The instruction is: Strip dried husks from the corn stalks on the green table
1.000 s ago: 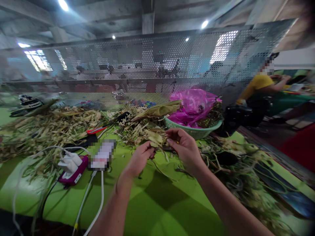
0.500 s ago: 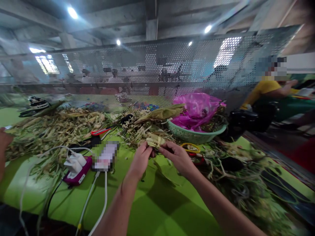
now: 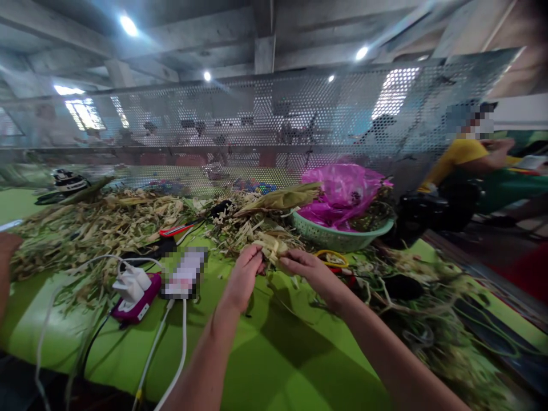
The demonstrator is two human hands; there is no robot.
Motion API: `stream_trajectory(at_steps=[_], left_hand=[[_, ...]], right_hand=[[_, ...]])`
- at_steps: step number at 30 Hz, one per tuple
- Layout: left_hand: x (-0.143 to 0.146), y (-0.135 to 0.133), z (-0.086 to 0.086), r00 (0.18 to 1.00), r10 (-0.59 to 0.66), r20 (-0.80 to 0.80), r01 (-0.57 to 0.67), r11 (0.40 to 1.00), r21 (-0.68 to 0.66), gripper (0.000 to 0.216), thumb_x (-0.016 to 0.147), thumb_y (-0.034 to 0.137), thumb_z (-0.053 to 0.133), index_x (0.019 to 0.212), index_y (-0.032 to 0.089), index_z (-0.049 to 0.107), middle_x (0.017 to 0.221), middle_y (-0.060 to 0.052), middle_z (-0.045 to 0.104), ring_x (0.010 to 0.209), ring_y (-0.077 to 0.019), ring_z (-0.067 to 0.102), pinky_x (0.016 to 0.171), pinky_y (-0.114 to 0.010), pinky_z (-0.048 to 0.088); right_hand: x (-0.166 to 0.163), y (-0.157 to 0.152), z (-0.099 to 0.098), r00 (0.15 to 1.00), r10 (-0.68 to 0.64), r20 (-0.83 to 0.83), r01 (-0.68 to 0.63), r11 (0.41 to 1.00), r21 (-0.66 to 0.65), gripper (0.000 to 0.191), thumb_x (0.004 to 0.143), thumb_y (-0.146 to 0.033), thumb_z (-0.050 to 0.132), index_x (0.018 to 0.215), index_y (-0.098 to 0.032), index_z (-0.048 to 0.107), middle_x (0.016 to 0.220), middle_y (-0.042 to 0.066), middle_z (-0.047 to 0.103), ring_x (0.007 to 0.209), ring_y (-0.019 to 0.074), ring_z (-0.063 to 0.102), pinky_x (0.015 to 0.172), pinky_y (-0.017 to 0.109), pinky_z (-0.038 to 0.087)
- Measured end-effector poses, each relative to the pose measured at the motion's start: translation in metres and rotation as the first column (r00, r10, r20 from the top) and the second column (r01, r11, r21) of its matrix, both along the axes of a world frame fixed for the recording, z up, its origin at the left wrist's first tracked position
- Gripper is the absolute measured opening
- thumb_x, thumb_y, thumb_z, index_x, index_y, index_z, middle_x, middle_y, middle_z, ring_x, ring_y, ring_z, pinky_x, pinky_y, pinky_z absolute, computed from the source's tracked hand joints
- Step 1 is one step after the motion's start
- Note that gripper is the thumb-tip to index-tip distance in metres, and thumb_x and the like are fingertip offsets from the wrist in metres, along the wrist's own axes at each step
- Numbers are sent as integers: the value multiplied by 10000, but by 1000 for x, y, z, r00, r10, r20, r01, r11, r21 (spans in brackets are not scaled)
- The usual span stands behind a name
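Both my hands meet over the green table [image 3: 274, 365], pinching one small bundle of pale dried husk [image 3: 270, 246]. My left hand [image 3: 242, 278] grips its near left end with closed fingers. My right hand [image 3: 309, 269] closes on the right end, thumb and fingers pressed together. The bundle sits at the front edge of a heap of dried leaves and husks [image 3: 98, 222] that stretches across the back of the table.
A green basket [image 3: 338, 235] lined with a pink plastic bag [image 3: 342, 191] stands behind my right hand. A power strip with white chargers [image 3: 133, 291] and a phone lie at left, cables trailing. A perforated metal screen [image 3: 274, 125] backs the table. A person in yellow [image 3: 460, 157] sits far right; another hand [image 3: 6, 245] shows at the left edge.
My hands have drawn closer together and slightly forward on the husk bundle. The view has tilted a little; another person's hand has come into view at the left edge.
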State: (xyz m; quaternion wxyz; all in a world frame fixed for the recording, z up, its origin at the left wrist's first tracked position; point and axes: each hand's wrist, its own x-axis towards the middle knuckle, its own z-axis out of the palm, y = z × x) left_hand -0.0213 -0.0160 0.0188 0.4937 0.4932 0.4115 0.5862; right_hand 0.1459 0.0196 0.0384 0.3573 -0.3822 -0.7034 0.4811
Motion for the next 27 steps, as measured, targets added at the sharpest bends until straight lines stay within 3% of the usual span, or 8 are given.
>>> stream_trajectory(at_steps=[3, 6, 11, 18, 21, 23, 25, 27], left_hand=[[2, -2, 0, 986, -67, -152, 74, 996, 40, 208, 874, 329, 483, 920, 169, 608, 741, 4, 499, 675, -121, 414, 638, -235, 346], [5, -6, 2, 970, -132, -203, 140, 990, 23, 189, 880, 311, 471, 865, 166, 593, 705, 9, 477, 678, -128, 417, 651, -246, 346], [7, -7, 0, 971, -131, -202, 132, 991, -7, 255, 883, 395, 472, 767, 177, 536, 678, 14, 447, 657, -128, 399, 633, -250, 336], [8, -1, -8, 973, -160, -169, 161, 987, -4, 286, 857, 454, 526, 826, 171, 561, 693, 24, 427, 645, -112, 381, 600, -228, 325], [8, -3, -4, 965, -179, -192, 185, 983, 15, 288, 860, 449, 520, 810, 168, 553, 687, 29, 414, 642, -109, 366, 600, -224, 320], [7, -5, -1, 950, -167, -262, 185, 982, 42, 280, 866, 432, 507, 800, 164, 556, 693, 24, 435, 659, -114, 378, 618, -225, 325], [6, -4, -1, 921, -124, -370, 162, 984, 74, 263, 871, 404, 496, 783, 164, 558, 698, 17, 469, 673, -121, 398, 634, -229, 329], [6, -3, -4, 877, -69, -476, 134, 985, 104, 235, 871, 368, 490, 772, 168, 563, 702, 10, 504, 677, -128, 422, 642, -235, 334]], right_hand=[[-5, -6, 1, 965, -33, -262, -14, 984, -178, 319, 769, -484, 644, 772, -165, 634, 709, 7, 576, 655, 132, 507, 608, 253, 398], [-8, -7, -4, 913, -162, -374, 62, 962, -265, 341, 678, -474, 746, 721, -167, 603, 637, -14, 550, 564, 105, 467, 549, 241, 383], [-8, -1, -12, 913, -211, -350, 160, 973, -168, 329, 660, -435, 766, 666, -166, 577, 634, -22, 540, 582, 103, 459, 567, 240, 367], [-6, -2, -7, 868, -334, -368, 319, 942, -101, 343, 648, -444, 744, 613, -177, 531, 570, -43, 475, 536, 94, 394, 529, 238, 329], [-4, 2, -9, 895, -322, -310, 336, 942, -8, 316, 701, -433, 697, 626, -180, 523, 580, -33, 473, 554, 108, 415, 549, 249, 355], [1, 5, -10, 919, -329, -218, 361, 924, 128, 258, 723, -406, 677, 702, -181, 553, 648, -8, 526, 599, 135, 465, 589, 272, 394], [6, 6, -7, 905, -405, -127, 423, 834, 354, 285, 705, -350, 696, 913, -180, 599, 863, 52, 604, 738, 187, 536, 690, 321, 440], [10, 5, 0, 871, -485, -81, 440, 694, 570, 434, 701, -294, 704, 1105, -203, 576, 1109, 104, 584, 945, 242, 547, 834, 383, 434]])
